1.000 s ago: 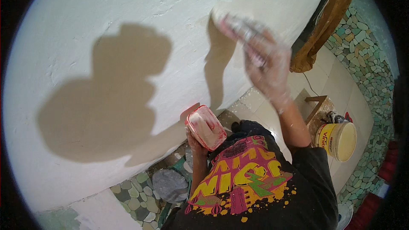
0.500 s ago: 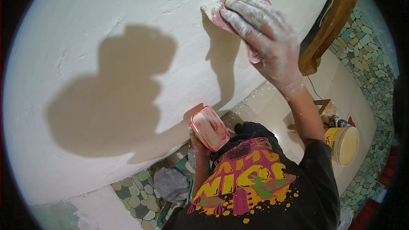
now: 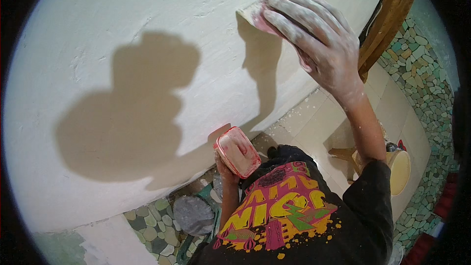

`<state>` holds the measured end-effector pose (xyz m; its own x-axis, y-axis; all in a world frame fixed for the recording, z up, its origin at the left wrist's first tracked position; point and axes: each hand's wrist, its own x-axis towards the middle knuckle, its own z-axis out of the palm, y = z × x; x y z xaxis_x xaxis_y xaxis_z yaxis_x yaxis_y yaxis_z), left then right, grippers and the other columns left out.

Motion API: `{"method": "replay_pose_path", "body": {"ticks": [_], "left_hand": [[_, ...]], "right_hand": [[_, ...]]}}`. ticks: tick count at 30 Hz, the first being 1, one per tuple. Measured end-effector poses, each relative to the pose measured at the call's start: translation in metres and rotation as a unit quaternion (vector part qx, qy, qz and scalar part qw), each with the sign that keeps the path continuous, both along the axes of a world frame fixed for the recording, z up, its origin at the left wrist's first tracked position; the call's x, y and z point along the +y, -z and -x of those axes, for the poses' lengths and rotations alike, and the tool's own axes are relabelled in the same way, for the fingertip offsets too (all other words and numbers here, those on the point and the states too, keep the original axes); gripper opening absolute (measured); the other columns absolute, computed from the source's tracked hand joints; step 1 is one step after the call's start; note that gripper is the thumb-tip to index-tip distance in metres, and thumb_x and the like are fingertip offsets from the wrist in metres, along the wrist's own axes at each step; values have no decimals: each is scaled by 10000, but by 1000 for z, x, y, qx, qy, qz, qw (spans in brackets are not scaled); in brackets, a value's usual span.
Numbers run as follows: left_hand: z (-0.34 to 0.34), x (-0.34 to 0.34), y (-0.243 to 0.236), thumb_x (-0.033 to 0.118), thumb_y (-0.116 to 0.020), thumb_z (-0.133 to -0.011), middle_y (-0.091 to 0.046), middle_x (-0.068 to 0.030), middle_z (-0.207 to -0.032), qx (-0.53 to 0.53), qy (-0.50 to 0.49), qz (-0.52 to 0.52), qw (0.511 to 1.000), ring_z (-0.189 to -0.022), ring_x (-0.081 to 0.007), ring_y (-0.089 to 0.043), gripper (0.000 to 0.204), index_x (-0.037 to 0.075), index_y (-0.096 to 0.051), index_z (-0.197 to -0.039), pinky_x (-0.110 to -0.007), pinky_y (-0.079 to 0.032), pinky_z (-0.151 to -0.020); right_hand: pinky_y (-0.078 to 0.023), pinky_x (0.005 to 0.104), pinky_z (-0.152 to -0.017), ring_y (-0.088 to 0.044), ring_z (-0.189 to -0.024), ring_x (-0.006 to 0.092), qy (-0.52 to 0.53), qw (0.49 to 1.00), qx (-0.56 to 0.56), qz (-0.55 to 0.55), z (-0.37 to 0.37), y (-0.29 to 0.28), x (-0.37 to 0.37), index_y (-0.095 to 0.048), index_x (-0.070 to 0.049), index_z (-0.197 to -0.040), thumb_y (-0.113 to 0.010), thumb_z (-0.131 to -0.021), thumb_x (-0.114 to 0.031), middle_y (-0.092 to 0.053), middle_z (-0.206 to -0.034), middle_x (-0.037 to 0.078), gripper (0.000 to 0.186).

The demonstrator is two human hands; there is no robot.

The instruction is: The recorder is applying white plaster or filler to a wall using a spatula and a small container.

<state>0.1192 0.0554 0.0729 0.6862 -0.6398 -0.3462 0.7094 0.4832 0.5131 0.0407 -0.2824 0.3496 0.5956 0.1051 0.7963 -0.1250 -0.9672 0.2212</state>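
My right hand, coated in white paste, is closed on a pink putty spreader smeared with the same paste. Its wide edge lies against the pale wall in the upper middle, fingers stretched along its back. Close to my waist, my left hand grips a red-rimmed rectangular plastic tub from its left side. White paste coats the inside of the tub, with a red streak showing through. Most of the left fingers are hidden behind it.
A wooden post borders the wall on the right. Behind my right arm stand a pale yellow bucket and a small wooden stool. Paste spots mark the floor tiles. A grey round object sits at lower left.
My right hand and the spreader have shifted a little to the right along the wall. My left hand and the tub have dropped slightly and moved left.
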Motion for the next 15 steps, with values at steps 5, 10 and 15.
{"method": "replay_pose_path", "body": {"ticks": [5,10,15], "left_hand": [[-1,0,4,609,-429,-956,-526,-125,-1387,-17,-4,-21,1000,-1230,-312,-543,699,100,-422,-1435,-481,-457,-1038],[-3,1,10,619,-422,-954,-528,-126,-1382,6,-3,-3,1000,-1222,-312,-549,711,97,-417,-1437,-478,-462,-1033],[-5,0,12,628,-416,-951,-537,-124,-1367,-33,12,-27,999,-1220,-309,-549,720,99,-412,-1440,-479,-461,-1033]], "right_hand": [[-422,439,-1075,-542,-1249,256,-22,999,21,-42,-2,35,4,-599,-139,-1298,-632,-805,-170,-549,-1374,58,495],[-451,414,-1046,-559,-1239,265,-21,987,110,-112,10,58,24,-594,-168,-1323,-655,-759,-94,-569,-1370,48,572],[-429,413,-1042,-549,-1230,244,-53,993,-3,-104,1,19,24,-602,-156,-1295,-715,-733,-112,-604,-1283,29,575]]}}
